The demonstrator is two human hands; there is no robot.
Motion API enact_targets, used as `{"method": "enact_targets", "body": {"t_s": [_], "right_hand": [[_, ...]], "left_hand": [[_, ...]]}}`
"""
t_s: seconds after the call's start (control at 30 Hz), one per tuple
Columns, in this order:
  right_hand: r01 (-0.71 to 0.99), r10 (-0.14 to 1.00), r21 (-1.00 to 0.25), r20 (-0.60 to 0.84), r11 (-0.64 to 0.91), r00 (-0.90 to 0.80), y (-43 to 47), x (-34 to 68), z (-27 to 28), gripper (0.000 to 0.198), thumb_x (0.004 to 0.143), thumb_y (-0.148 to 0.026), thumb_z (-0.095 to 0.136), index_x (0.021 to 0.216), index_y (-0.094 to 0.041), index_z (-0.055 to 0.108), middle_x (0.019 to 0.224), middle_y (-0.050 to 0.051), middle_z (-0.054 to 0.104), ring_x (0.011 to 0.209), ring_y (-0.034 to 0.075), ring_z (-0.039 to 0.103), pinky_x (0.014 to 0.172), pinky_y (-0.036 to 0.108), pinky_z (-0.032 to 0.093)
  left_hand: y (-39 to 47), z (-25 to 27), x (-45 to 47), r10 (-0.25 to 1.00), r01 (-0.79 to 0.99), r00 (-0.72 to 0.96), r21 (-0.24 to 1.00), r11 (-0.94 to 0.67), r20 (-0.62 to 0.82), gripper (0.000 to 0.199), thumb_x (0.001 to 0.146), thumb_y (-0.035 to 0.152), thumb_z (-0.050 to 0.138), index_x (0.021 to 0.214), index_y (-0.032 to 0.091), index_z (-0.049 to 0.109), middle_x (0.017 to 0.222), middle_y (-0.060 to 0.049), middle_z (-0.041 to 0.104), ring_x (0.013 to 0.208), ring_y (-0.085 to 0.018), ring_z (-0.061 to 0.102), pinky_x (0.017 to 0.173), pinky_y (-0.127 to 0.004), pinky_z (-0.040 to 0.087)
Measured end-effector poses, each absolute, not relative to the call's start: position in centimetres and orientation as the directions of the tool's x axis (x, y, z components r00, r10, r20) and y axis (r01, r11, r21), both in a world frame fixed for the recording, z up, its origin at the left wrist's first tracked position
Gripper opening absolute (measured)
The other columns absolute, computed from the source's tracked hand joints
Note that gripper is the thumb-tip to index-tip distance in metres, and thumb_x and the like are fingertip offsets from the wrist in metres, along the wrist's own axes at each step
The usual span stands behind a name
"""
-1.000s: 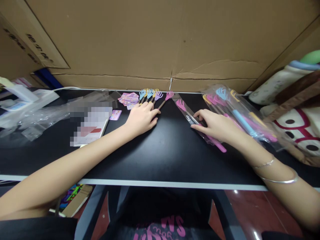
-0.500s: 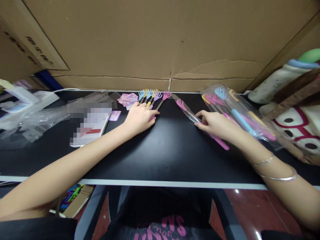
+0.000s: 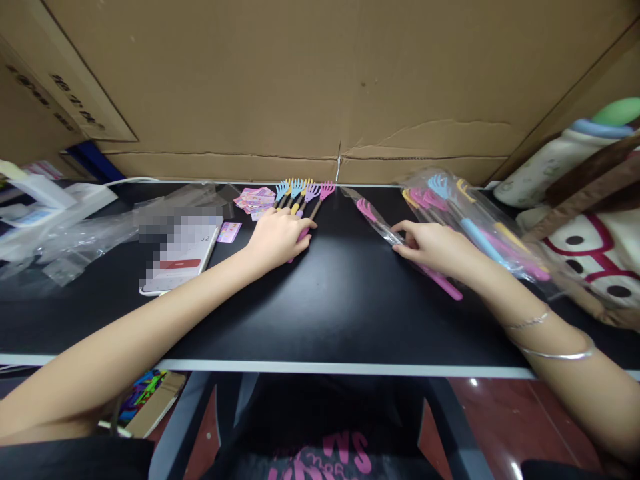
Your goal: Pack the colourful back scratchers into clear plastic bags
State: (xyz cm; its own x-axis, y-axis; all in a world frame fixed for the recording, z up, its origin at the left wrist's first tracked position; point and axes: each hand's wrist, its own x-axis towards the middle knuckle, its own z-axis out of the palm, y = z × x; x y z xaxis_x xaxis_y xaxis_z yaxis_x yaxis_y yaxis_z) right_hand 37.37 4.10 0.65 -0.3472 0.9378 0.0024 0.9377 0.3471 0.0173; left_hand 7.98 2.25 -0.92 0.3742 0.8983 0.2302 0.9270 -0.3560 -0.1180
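Observation:
My left hand [image 3: 280, 235] has its fingers closed round the handle of a pink back scratcher [image 3: 327, 191], at the right end of a row. Beside it, partly under the hand, lie a purple back scratcher [image 3: 313, 191] and several blue and yellow ones, heads toward the cardboard. With thumb and fingers, my right hand [image 3: 425, 245] pinches another pink back scratcher [image 3: 445, 283], which is in a clear plastic sleeve [image 3: 385, 231] and lies slantwise on the desk. Right of that hand are several more bagged back scratchers [image 3: 483, 241], blue, yellow and pink.
Small printed cards [image 3: 255, 198] and a phone [image 3: 183, 257] lie left of my left hand, with crumpled clear plastic sleeves [image 3: 95, 233] beyond. A bottle [image 3: 543, 157] and a plush bag [image 3: 595, 250] stand at the right. Cardboard [image 3: 320, 87] walls off the black desk's [image 3: 330, 313] back.
My left hand and its pink back scratcher have shifted slightly left, closer to the row. The right hand's bagged back scratcher has slid slightly right.

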Motion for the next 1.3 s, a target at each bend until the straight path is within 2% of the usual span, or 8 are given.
{"method": "enact_targets", "body": {"t_s": [0.17, 0.47, 0.53, 0.63, 0.9, 0.97, 1.1, 1.3], "right_hand": [[0.937, 0.937, -0.003, -0.004, 0.348, -0.348, 4.0, 37.3, 1.0, 0.032, 0.086, -0.029, 0.052, 0.114, -0.020, 0.064, 0.080, 0.003, 0.073, 0.069, 0.020, 0.065, 0.057, 0.028, 0.037], [0.925, 0.926, 0.051, 0.023, 0.375, -0.377, 3.8, 36.7, 0.4, 0.036, 0.081, -0.025, 0.051, 0.116, -0.018, 0.058, 0.078, 0.005, 0.070, 0.069, 0.022, 0.065, 0.060, 0.029, 0.038], [0.919, 0.918, 0.017, 0.044, 0.395, -0.395, 3.8, 36.7, 0.6, 0.036, 0.080, -0.024, 0.052, 0.115, -0.019, 0.058, 0.078, 0.004, 0.070, 0.068, 0.022, 0.064, 0.061, 0.029, 0.038], [0.909, 0.909, -0.076, 0.118, 0.409, -0.399, 3.6, 37.1, 2.1, 0.037, 0.078, -0.023, 0.053, 0.115, -0.019, 0.059, 0.077, 0.003, 0.069, 0.066, 0.020, 0.062, 0.061, 0.028, 0.039], [0.965, 0.897, -0.159, 0.425, 0.210, -0.126, 5.0, 42.9, 8.2, 0.043, 0.075, -0.027, 0.065, 0.117, -0.017, 0.066, 0.081, 0.005, 0.067, 0.068, 0.016, 0.057, 0.069, 0.030, 0.041], [0.979, 0.913, -0.155, 0.403, 0.135, -0.062, 6.1, 44.8, 8.8, 0.043, 0.076, -0.028, 0.066, 0.118, -0.016, 0.066, 0.082, 0.007, 0.069, 0.068, 0.015, 0.056, 0.069, 0.031, 0.039], [0.998, 0.973, -0.011, 0.222, -0.062, 0.063, 8.2, 47.8, 8.4, 0.042, 0.084, -0.032, 0.062, 0.118, -0.008, 0.065, 0.089, 0.015, 0.070, 0.066, 0.015, 0.051, 0.068, 0.037, 0.036], [0.993, 0.992, 0.029, 0.043, -0.117, 0.115, 9.1, 49.8, 5.8, 0.044, 0.083, -0.029, 0.067, 0.123, -0.012, 0.064, 0.097, 0.017, 0.072, 0.069, 0.019, 0.056, 0.068, 0.035, 0.039]], "left_hand": [[2.3, -0.9, 8.0, 0.893, 0.925, 0.378, -0.132, -0.356, 0.244, 0.033, 0.092, 0.027, 0.052, 0.116, 0.023, 0.073, 0.101, -0.011, 0.075, 0.102, -0.029, 0.066, 0.083, -0.038, 0.046], [2.5, -0.8, 7.9, 0.887, 0.917, 0.397, -0.146, -0.372, 0.233, 0.034, 0.091, 0.025, 0.050, 0.114, 0.021, 0.075, 0.093, -0.012, 0.075, 0.095, -0.028, 0.067, 0.079, -0.036, 0.048], [2.6, -0.8, 7.9, 0.884, 0.914, 0.403, -0.151, -0.376, 0.237, 0.034, 0.092, 0.025, 0.050, 0.115, 0.021, 0.075, 0.092, -0.012, 0.075, 0.095, -0.028, 0.067, 0.078, -0.035, 0.048], [2.6, -1.0, 7.9, 0.877, 0.909, 0.414, -0.164, -0.383, 0.246, 0.035, 0.092, 0.024, 0.049, 0.115, 0.020, 0.075, 0.092, -0.012, 0.075, 0.092, -0.027, 0.067, 0.078, -0.035, 0.048], [2.7, -1.2, 7.9, 0.861, 0.898, 0.438, -0.165, -0.407, 0.260, 0.035, 0.093, 0.023, 0.047, 0.114, 0.019, 0.075, 0.093, -0.012, 0.075, 0.094, -0.029, 0.067, 0.079, -0.037, 0.047], [2.7, -1.2, 7.9, 0.863, 0.900, 0.435, -0.160, -0.406, 0.256, 0.034, 0.094, 0.023, 0.048, 0.114, 0.019, 0.075, 0.095, -0.012, 0.075, 0.096, -0.029, 0.067, 0.080, -0.039, 0.046], [2.5, -1.2, 7.9, 0.859, 0.895, 0.444, -0.169, -0.413, 0.253, 0.035, 0.095, 0.023, 0.046, 0.115, 0.019, 0.074, 0.098, -0.012, 0.076, 0.099, -0.029, 0.067, 0.081, -0.040, 0.044], [2.6, -1.2, 7.8, 0.835, 0.883, 0.470, -0.152, -0.444, 0.288, 0.033, 0.097, 0.021, 0.044, 0.111, 0.018, 0.074, 0.097, -0.011, 0.076, 0.095, -0.028, 0.067, 0.079, -0.040, 0.041]]}}
